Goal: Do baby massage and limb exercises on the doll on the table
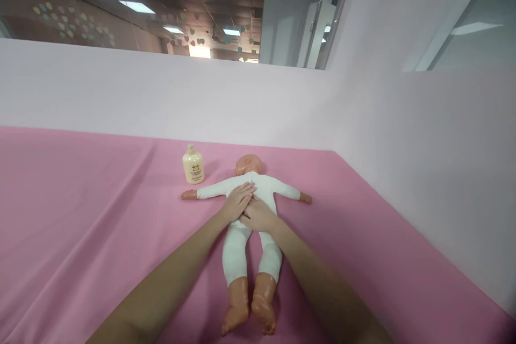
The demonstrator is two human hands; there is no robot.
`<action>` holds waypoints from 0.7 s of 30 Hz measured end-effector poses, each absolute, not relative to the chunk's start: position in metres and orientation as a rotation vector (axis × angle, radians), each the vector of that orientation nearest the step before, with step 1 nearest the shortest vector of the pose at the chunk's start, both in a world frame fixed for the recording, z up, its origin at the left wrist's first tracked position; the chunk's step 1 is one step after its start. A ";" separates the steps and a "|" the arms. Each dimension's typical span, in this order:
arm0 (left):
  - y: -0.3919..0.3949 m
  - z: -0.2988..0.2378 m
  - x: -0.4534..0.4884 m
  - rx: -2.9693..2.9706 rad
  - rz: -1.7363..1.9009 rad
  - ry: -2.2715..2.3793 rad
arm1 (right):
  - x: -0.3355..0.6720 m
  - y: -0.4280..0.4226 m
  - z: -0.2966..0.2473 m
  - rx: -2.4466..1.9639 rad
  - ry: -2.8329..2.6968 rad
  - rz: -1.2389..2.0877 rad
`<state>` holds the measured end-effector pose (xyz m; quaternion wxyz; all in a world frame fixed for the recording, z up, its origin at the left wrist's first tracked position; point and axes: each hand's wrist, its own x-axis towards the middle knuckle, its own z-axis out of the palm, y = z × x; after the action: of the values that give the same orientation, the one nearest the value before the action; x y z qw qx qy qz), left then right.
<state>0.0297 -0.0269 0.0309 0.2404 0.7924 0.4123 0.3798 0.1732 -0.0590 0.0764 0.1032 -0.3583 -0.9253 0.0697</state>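
A baby doll (264,185) in a white one-piece suit lies stretched out on a pink sheet (80,215), arms spread, bare feet toward me. My left hand (238,200) lies flat on the doll's torso with its fingers stretched out and together. My right hand (258,215) rests on the doll's lower torso, partly under the left hand's fingertips, fingers extended. Neither hand grips anything.
A cream-coloured bottle (193,164) with a cap stands upright on the sheet just left of the doll's head. Pale pink partition walls (403,134) close off the back and right side. Ceiling lights show above the partition.
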 end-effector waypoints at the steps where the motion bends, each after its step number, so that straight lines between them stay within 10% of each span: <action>1: -0.027 0.030 0.029 2.155 1.040 1.158 | 0.174 -0.058 0.076 -1.036 -2.736 0.209; 21: -0.011 -0.010 0.020 1.960 1.143 1.464 | 0.194 -0.041 0.081 -1.588 -2.399 0.348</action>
<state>0.0199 -0.0114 -0.0099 0.2187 0.7083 0.5291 0.4130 0.1935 -0.0410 0.0806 0.1215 -0.5439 -0.8217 0.1190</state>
